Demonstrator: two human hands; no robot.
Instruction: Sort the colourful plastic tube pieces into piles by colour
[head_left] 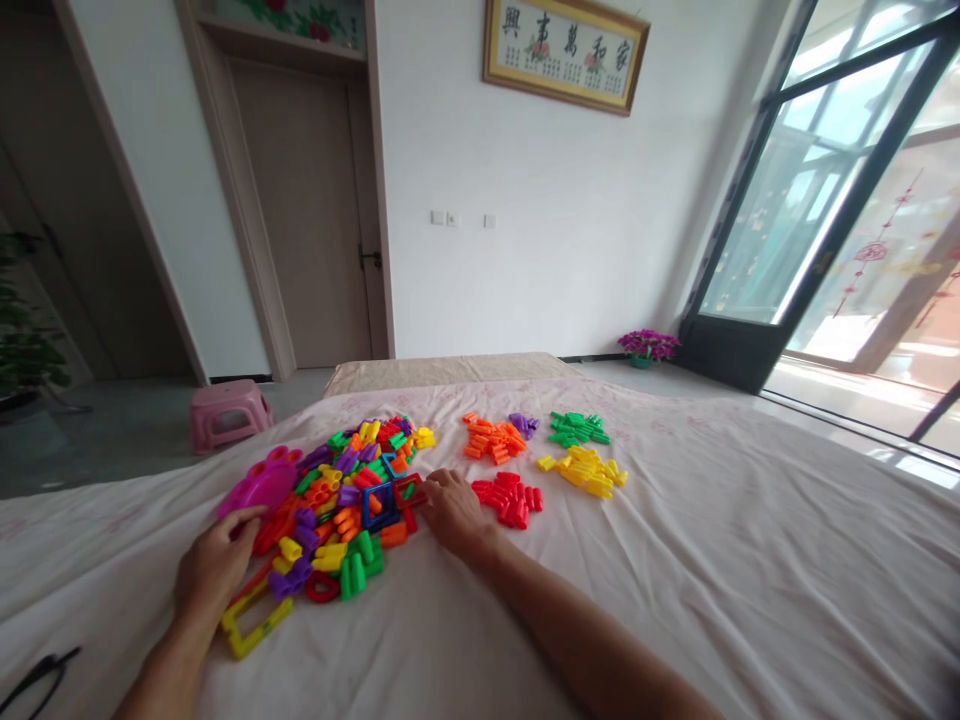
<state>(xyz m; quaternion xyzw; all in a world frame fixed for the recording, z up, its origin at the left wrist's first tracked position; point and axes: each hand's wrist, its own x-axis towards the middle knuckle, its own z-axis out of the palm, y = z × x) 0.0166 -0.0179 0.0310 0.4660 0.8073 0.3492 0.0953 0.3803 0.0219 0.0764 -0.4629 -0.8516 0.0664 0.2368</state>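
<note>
- Head view, containers: the magenta paw-shaped plastic dish (262,485) lies at the left of the mixed pile of coloured plastic tubes (349,465); what it holds is unclear.
- Around them: a blue square plastic frame (379,523) and a red square plastic frame (409,478) lie on the pile's right part, a yellow rectangular plastic frame (262,632) at its near-left edge.
- Right of the pile, single-colour groups sit on the pale cloth (675,560): orange tubes (493,440), purple tubes (523,426), green tubes (579,428), yellow tubes (585,470) and red tubes (511,500).
- Left hand (214,560): grip partly curled at the dish's near edge, beside the pile; cannot tell whether it grasps anything.
- Right hand (454,510): between pile and red tubes, fingertips at the red frame; whether the grip is closed on it cannot be told.
</note>
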